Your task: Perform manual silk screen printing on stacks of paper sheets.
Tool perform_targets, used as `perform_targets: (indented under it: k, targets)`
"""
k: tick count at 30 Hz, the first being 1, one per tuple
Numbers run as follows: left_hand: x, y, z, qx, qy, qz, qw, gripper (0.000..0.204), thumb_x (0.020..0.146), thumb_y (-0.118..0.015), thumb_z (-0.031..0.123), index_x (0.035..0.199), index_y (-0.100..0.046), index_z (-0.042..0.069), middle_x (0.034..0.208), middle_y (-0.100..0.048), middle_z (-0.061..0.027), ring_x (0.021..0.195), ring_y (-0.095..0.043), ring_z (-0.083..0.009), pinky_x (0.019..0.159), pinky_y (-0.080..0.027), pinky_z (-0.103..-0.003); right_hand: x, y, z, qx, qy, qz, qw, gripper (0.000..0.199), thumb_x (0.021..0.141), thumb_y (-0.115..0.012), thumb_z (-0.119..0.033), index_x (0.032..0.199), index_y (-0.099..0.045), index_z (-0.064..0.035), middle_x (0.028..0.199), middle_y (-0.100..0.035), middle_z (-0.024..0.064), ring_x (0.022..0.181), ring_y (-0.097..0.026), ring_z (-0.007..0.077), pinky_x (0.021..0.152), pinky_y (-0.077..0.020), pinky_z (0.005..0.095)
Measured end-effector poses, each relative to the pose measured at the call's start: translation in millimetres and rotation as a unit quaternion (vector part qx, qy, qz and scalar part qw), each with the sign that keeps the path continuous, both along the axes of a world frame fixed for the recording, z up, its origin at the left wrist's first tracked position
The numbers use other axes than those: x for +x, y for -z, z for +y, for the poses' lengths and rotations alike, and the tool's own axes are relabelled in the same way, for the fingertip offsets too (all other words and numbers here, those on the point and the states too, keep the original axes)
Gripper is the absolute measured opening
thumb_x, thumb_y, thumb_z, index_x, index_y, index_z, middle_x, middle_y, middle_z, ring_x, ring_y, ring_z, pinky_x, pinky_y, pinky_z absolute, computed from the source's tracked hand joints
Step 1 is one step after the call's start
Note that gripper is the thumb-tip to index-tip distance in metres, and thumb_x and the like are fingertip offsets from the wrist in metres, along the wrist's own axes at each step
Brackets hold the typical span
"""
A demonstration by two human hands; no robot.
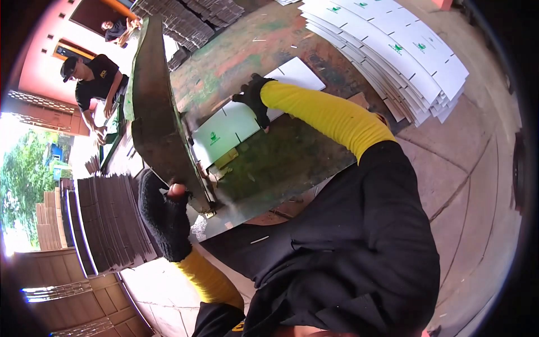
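Observation:
My left hand [164,213], in a black glove that leaves the thumb tip bare, is closed at the near end of a long dark blade arm [160,129]. Most of its fingers are hidden behind the glove. A white card sheet [222,135] with a green print and short slits lies across the worktable, its left end against the blade arm's edge. Over the sheet, my right hand [256,101], also black-gloved, rests with fingers and thumb spread. Small brown card scraps [226,159] lie beside the sheet near the blade.
A fanned stack of white printed sheets [393,48] stands at the far right of the worn worktable [264,168]. Brown card stacks [115,219] stand at left, with more bundles [188,22] at the back. A person [98,81] works beyond the blade; another [118,31] sits farther off.

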State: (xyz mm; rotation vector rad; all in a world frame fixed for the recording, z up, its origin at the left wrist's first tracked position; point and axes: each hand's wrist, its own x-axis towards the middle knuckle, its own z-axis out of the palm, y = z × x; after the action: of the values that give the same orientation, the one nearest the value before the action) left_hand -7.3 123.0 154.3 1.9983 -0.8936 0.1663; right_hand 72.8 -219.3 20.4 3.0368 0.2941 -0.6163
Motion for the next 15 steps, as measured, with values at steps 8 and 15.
perform_targets:
  k: [8, 15]
  targets:
    - [-2.3, -0.3, -2.6, -0.057, -0.004, 0.021, 0.998, 0.042, 0.099, -0.073, 0.031, 0.124, -0.065, -0.002, 0.102, -0.065, 0.0033, 0.086, -0.05, -0.0045, 0.072, -0.041, -0.021, 4.1, -16.3, 2.4, 0.01, -0.012, 0.013, 1.0, 0.15, 0.043, -0.096, -0.06, 0.166, -0.021, -0.017, 0.156, -0.044, 0.0253, 0.142, -0.045, 0.0412, 0.12, -0.0221, 0.0594]
    - [2.1, 5.3, 15.3, -0.068, -0.013, 0.049, 0.996, 0.047, 0.096, -0.075, 0.035, 0.123, -0.065, -0.001, 0.107, -0.065, -0.0037, 0.093, -0.059, -0.0129, 0.083, -0.048, -0.028, -6.9, -48.0, -6.8, -0.058, -0.039, -0.108, 0.992, 0.148, 0.047, -0.094, -0.06, 0.167, -0.017, -0.019, 0.149, -0.051, 0.0286, 0.137, -0.051, 0.0432, 0.118, -0.0253, 0.0596]
